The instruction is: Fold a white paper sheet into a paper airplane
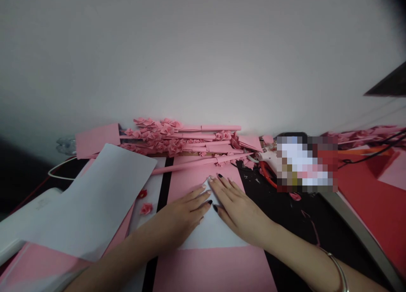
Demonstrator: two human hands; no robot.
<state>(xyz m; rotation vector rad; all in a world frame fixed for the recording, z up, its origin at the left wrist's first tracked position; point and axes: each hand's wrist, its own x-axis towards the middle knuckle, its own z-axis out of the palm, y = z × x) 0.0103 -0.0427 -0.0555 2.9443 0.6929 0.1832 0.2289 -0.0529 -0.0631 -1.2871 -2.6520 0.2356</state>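
A folded white sheet of paper point(211, 236) lies on a larger pink sheet point(215, 268), its peak pointing away from me. My left hand point(187, 211) rests flat along the folded sheet's left slope, fingers stretched toward the peak. Along the right slope lies my right hand point(241, 209), also flat, with its fingertips near the same peak. The two hands slant toward each other, and they cover much of both sloping edges. Neither hand grips anything.
Pink paper flowers on stems point(165, 135) lie along the wall. At left are a loose white sheet point(104, 199) and a small pink paper rose point(146, 208). Red paper point(364, 203), a red-handled tool point(268, 176) and a pixelated patch occupy the right.
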